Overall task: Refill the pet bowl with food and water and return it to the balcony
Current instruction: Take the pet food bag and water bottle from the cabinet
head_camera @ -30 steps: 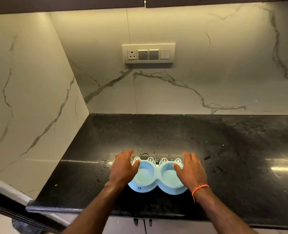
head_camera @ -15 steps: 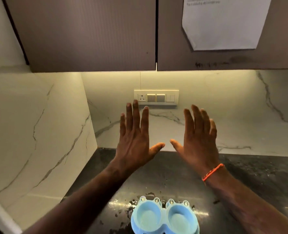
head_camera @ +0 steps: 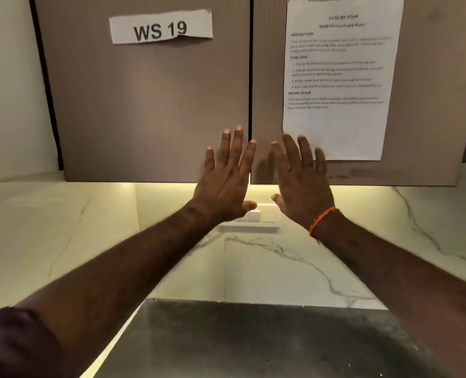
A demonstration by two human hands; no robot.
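Observation:
My left hand point(head_camera: 223, 175) and my right hand point(head_camera: 301, 178) are raised side by side in front of the upper cabinet doors, backs toward me, fingers straight and spread. Neither holds anything. An orange thread band point(head_camera: 323, 221) circles my right wrist. The blue double pet bowl is out of view below the frame's lower edge.
Two brown upper cabinet doors point(head_camera: 144, 105) carry a "WS 19" label point(head_camera: 161, 27) and a printed task sheet point(head_camera: 338, 77). A switch plate point(head_camera: 256, 216) sits on the marble backsplash point(head_camera: 281, 263) behind my hands. The black countertop point(head_camera: 253, 339) runs along the bottom, with a marble side wall at left.
My hands left the blue bowl on the counter and rose, open, up to cabinet height. The view tilted upward, so the bowl dropped out of sight.

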